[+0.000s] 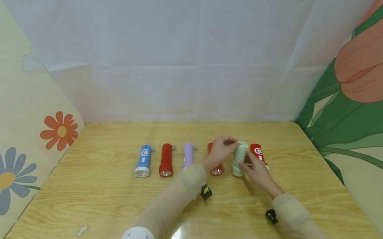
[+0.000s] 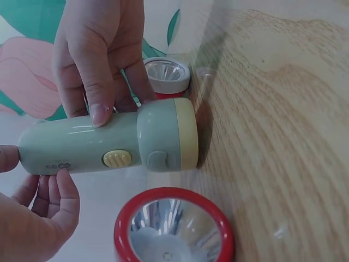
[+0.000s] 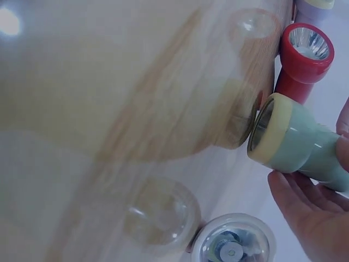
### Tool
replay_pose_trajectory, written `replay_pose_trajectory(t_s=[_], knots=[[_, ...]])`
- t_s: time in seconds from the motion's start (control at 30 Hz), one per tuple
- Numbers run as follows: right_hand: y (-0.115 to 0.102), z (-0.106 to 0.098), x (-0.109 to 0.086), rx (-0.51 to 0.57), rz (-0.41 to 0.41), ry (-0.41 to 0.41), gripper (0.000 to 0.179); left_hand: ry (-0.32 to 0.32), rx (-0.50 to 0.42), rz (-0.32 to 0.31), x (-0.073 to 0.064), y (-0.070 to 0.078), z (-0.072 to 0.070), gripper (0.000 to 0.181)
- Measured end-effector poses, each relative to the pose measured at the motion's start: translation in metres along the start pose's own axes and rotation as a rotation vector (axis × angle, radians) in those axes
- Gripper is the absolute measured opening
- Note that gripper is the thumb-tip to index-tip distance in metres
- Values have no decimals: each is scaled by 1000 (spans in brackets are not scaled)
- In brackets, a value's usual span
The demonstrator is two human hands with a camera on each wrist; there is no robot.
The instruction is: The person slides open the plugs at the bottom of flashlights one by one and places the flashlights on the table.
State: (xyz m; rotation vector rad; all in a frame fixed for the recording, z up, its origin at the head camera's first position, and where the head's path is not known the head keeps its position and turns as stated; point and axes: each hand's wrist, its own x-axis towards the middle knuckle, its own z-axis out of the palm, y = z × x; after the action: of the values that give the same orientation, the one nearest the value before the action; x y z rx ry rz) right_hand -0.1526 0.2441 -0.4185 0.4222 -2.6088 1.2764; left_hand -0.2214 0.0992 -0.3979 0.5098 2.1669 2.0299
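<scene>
A pale green flashlight (image 1: 239, 157) with a cream lens ring stands tilted, its lens end down at the tabletop. My left hand (image 1: 221, 149) pinches its tail end between thumb and fingertips. From the other side my right hand (image 1: 257, 170) holds the barrel, its thumb (image 2: 99, 112) pressing above the cream switch (image 2: 117, 159). In the right wrist view the fingers of the right hand (image 3: 316, 215) lie under the green body, close behind the lens ring (image 3: 271, 130).
To the left lie a blue flashlight (image 1: 143, 160), a red one (image 1: 166, 160), a lilac one (image 1: 188, 155) and another red one (image 1: 216, 170), partly behind my left arm. A red flashlight with a white print (image 1: 257, 151) lies at the right. Pale cloth (image 1: 193, 63) hangs behind the wooden table (image 1: 112, 201).
</scene>
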Motion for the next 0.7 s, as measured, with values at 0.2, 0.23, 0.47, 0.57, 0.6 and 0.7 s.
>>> replay_pose_trajectory(t_s=[0.2,0.23,0.47,0.57,0.6,0.7], knots=[[2,-2,0,6,-12,-26,41,-2,93,50,-3,1,1,14],[2,-3,0,5,-12,-36,40,0,100,51,-4,1,2,14],[6,-7,-1,-5,-24,-89,37,-15,120,52,-6,-1,4,15],[7,-7,-1,7,-37,-101,39,-12,124,46,-8,-1,4,15],[7,-8,-1,10,-42,-103,39,-9,123,40,-10,1,5,15],[8,-8,-2,13,-57,-114,39,-3,142,36,-13,3,5,15]])
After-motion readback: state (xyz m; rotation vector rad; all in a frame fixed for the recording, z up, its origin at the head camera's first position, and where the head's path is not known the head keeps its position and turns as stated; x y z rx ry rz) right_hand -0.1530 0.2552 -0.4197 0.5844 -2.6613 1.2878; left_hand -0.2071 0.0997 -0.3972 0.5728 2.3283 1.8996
